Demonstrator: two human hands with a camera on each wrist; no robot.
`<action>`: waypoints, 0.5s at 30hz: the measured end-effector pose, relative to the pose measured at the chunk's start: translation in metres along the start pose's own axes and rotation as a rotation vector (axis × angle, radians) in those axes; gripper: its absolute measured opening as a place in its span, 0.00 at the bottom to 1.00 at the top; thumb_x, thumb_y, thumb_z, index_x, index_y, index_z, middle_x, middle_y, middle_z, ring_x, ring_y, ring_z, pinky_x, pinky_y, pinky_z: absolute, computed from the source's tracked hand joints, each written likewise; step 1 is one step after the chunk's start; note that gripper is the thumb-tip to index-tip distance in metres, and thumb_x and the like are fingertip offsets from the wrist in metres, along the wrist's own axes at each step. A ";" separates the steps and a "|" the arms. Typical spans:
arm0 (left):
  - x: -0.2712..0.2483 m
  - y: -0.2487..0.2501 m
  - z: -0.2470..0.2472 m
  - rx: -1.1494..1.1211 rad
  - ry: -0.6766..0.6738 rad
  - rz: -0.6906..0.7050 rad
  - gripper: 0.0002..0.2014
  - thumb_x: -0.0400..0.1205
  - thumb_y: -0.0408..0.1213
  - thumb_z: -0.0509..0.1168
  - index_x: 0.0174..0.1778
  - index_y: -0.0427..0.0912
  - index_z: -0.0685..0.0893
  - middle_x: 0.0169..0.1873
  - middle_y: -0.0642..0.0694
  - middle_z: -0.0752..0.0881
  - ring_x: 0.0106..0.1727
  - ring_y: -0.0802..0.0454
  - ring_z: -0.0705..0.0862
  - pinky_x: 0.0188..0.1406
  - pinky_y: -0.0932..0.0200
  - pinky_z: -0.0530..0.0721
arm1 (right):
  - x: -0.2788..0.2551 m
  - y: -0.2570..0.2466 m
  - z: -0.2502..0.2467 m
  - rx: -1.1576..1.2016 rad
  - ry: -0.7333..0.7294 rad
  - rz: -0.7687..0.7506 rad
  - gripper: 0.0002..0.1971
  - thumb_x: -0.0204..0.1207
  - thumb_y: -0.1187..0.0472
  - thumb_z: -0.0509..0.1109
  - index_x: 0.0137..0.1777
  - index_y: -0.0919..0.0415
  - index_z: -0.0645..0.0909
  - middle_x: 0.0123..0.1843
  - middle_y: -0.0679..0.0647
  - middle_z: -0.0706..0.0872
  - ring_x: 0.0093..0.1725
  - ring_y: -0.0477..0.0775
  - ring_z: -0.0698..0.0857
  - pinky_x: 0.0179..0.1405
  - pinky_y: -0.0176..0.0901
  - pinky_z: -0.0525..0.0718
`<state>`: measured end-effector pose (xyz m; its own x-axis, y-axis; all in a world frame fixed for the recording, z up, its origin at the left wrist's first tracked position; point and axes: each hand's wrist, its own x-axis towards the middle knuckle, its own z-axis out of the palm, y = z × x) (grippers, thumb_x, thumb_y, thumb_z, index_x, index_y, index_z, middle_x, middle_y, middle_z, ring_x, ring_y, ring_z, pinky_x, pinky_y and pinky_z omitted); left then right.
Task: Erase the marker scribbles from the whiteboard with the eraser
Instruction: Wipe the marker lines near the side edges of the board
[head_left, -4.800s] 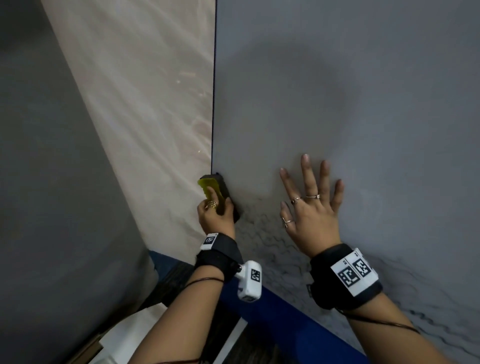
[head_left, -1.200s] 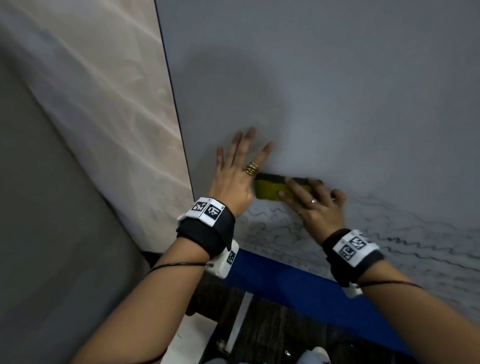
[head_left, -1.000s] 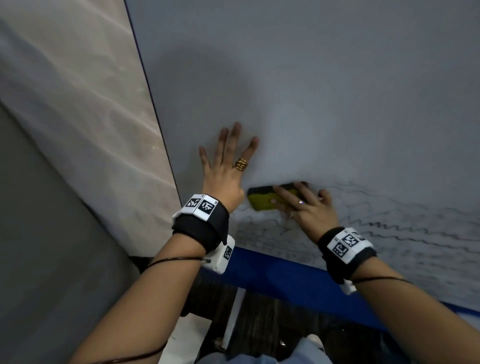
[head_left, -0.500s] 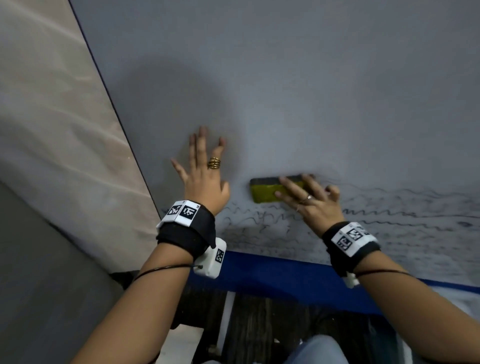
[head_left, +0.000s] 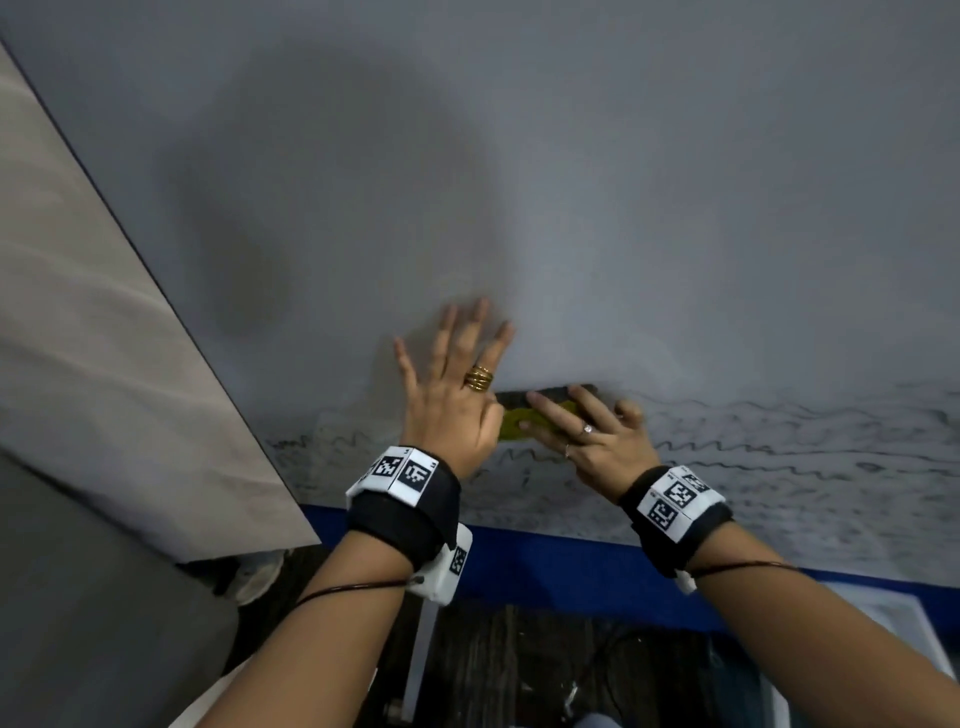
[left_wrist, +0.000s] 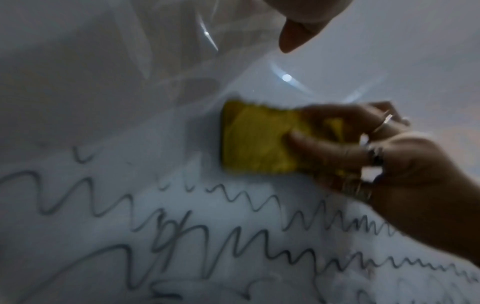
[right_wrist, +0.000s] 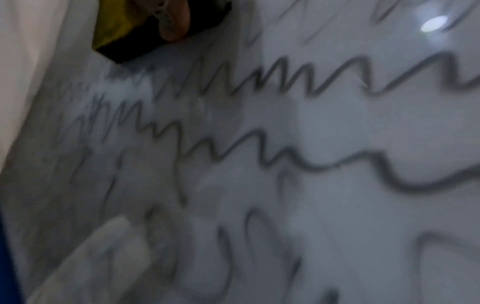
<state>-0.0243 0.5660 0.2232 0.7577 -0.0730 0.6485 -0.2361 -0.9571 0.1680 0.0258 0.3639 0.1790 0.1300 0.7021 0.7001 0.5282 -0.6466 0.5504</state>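
Note:
The whiteboard (head_left: 571, 208) fills the head view, wiped in its upper part. Black marker scribbles (head_left: 779, 452) run in wavy rows along its lower band. My right hand (head_left: 589, 436) grips the yellow eraser (head_left: 519, 423) and holds its black felt side against the board at the top row of scribbles. My left hand (head_left: 457, 379) lies flat on the board with spread fingers, right beside the eraser's left end. In the left wrist view the eraser (left_wrist: 254, 139) sits just above the scribbles (left_wrist: 233, 236) in my right hand (left_wrist: 376, 160). In the blurred right wrist view the eraser (right_wrist: 122, 30) shows at the top left.
A blue strip (head_left: 571, 566) runs under the board's lower edge. A beige wall panel (head_left: 104, 338) borders the board on the left. Below lie a dark wooden floor (head_left: 519, 665) and a white sheet (head_left: 893, 618) at the right.
The eraser passed from my left hand at the board's left edge to my right hand. In the last half second my left hand slid right, up against the eraser, which moved slightly down.

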 end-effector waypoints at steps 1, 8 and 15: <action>0.000 0.002 0.002 0.007 0.000 -0.016 0.39 0.68 0.40 0.54 0.79 0.54 0.58 0.82 0.54 0.50 0.83 0.53 0.41 0.71 0.24 0.38 | 0.008 0.012 -0.006 -0.006 0.065 0.061 0.23 0.80 0.65 0.55 0.68 0.39 0.76 0.73 0.43 0.72 0.63 0.56 0.75 0.57 0.50 0.63; 0.001 0.011 0.009 0.000 0.007 -0.070 0.40 0.67 0.39 0.54 0.80 0.53 0.57 0.82 0.60 0.38 0.83 0.53 0.40 0.70 0.20 0.37 | -0.011 0.019 0.001 0.054 0.035 0.151 0.27 0.67 0.62 0.61 0.66 0.40 0.76 0.67 0.46 0.75 0.60 0.58 0.75 0.54 0.51 0.64; 0.003 0.028 0.003 -0.070 0.099 -0.124 0.39 0.69 0.39 0.56 0.79 0.51 0.56 0.82 0.53 0.46 0.83 0.46 0.49 0.74 0.27 0.40 | -0.021 0.034 -0.012 0.031 0.069 0.141 0.22 0.80 0.64 0.57 0.63 0.39 0.81 0.65 0.44 0.77 0.59 0.55 0.78 0.51 0.49 0.64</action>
<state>-0.0265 0.5377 0.2279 0.7209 0.0760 0.6889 -0.1889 -0.9348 0.3009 0.0307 0.3238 0.1890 0.1474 0.5824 0.7994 0.5349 -0.7268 0.4309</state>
